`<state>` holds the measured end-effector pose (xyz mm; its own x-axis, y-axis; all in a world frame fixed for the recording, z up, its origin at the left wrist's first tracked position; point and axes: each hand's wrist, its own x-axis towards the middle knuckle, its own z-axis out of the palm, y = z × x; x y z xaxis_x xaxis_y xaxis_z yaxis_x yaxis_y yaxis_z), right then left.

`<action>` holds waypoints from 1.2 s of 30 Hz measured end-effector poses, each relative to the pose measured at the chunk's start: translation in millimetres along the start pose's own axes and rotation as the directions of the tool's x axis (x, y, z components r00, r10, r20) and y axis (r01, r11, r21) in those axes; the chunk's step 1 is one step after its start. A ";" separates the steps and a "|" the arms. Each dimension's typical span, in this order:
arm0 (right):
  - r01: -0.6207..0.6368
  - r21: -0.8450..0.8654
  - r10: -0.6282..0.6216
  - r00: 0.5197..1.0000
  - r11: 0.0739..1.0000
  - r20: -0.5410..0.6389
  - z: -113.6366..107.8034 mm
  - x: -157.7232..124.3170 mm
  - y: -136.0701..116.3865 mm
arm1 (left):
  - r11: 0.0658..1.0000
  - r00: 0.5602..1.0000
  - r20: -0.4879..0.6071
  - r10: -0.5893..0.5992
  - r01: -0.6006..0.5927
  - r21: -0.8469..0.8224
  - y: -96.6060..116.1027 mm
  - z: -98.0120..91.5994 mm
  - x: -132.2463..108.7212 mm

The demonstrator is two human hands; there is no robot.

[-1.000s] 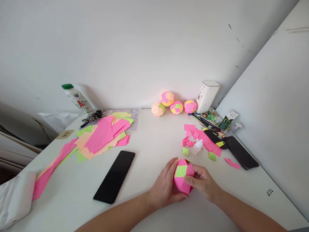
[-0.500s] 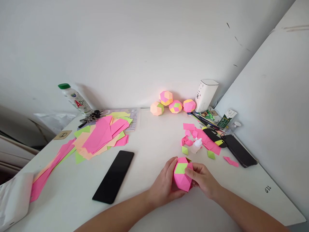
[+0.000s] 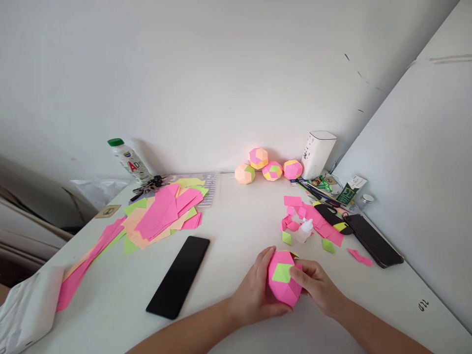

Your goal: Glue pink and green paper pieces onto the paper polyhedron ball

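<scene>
Between my hands is a faceted paper ball, mostly pink with a green diamond patch facing me. My left hand wraps round its left side, thumb underneath. At the right side, my right hand pinches the ball's edge, its thumb beside the green patch and its other fingers partly hidden behind. The ball's top right edge shows a raised green flap. Just beyond it stand a small glue bottle with a white cap, a green paper piece and another green piece.
Several finished paper balls sit by the wall near a white box. A black phone, a paper pile, keys and a bottle are at left. Pink scraps and a black pouch are at right.
The whole view has shifted slightly, so everything sits a little lower and further right. Both hands keep hold of the paper ball with almost the same grip.
</scene>
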<state>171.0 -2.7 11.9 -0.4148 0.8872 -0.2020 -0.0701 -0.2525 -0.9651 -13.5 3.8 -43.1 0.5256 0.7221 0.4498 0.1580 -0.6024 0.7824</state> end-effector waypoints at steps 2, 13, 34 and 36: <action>0.060 -0.066 -0.060 0.998 0.996 0.014 -0.2 -0.5 -2.3 | 1.000 1.000 -0.011 -0.005 0.005 0.006 3.4 -0.9 1.6; 0.481 -0.606 -0.474 0.860 0.634 0.188 7.7 1.0 -7.4 | 0.991 0.996 -0.075 -0.050 0.058 0.117 1.1 2.9 0.4; 0.388 -0.484 -0.374 0.918 0.784 0.129 9.6 -1.2 -6.7 | 0.999 0.999 -0.022 0.027 -0.027 0.022 -2.1 -4.2 -0.7; 0.400 -0.499 -0.402 0.909 0.769 0.109 9.2 -1.2 -7.3 | 1.000 0.998 -0.057 -0.025 0.026 0.003 -1.9 -4.4 -1.1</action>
<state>163.6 -5.5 20.7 -0.4480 0.8658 0.2229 0.2327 0.3537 -0.9060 -18.1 5.7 -43.3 0.4729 0.7554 0.4537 0.1741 -0.5848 0.7922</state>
